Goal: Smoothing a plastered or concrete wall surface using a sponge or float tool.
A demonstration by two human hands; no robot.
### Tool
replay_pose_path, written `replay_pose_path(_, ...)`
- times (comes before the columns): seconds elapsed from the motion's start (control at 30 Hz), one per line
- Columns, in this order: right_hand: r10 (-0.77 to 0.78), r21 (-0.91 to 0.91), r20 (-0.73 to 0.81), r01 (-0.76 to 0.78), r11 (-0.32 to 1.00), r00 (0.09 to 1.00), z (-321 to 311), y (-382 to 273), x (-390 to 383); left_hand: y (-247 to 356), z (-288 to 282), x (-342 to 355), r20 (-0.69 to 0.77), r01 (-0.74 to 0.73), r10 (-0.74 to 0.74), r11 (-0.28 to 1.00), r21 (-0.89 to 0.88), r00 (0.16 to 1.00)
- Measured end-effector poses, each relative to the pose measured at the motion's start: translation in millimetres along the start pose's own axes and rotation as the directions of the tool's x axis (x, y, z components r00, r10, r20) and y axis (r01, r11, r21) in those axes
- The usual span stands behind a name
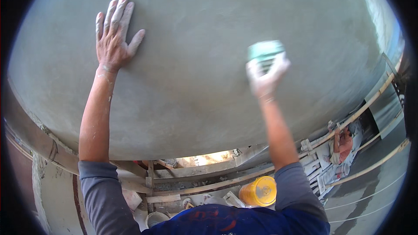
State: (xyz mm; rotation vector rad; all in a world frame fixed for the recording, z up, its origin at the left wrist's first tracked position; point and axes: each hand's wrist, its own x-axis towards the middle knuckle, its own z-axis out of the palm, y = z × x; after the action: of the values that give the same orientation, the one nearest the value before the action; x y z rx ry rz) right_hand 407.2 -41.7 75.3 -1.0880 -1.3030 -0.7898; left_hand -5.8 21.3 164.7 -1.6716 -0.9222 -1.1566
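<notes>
A smooth grey plastered surface (pixel 191 74) fills most of the view in front of me. My left hand (pixel 114 39) lies flat against it at the upper left, fingers stretched out and coated in pale dust or plaster. To the right, my right hand (pixel 266 76) grips a pale green, sponge-like block (pixel 265 51) and holds it at the surface. Motion blurs this hand and the block, so the block's exact kind is unclear. Whitish material covers the right fingers too.
Below stands a yellow bucket with a lid (pixel 260 191), near wooden planks and a pale container (pixel 157 218). Bamboo poles (pixel 363 109) cross at the right. Lower right, another person in a reddish top (pixel 345 144) is beside a small bucket (pixel 342 170).
</notes>
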Motion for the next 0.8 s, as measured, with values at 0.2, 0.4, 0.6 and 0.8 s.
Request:
replay_pose_path(0.2, 0.104, -0.121, 0.042, -0.098, 0.988, 0.994, -52, 87, -74, 0, 10, -4, -0.059, -0.015, 0.015, 1.000, 0.012, 0.998)
replay_pose_path(0.4, 0.293, 0.095, -0.096, -0.284, 0.954, 0.951, -9, 12, -12, -3, 15, -5, -0.063, -0.010, 0.011, 1.000, 0.016, 0.998)
replay_pose_path(0.6, -0.033, 0.020, 0.294, 0.028, 0.999, 0.955, -39, 65, -164, -7, 16, -7, -0.074, -0.008, 0.010, 1.000, 0.027, 0.997)
replay_pose_path(0.8, 0.553, -0.013, -0.156, -0.561, 0.828, 0.819, -177, 251, -144, 7, 19, -3, -0.085, 0.043, -0.042, 0.999, 0.009, 0.995)
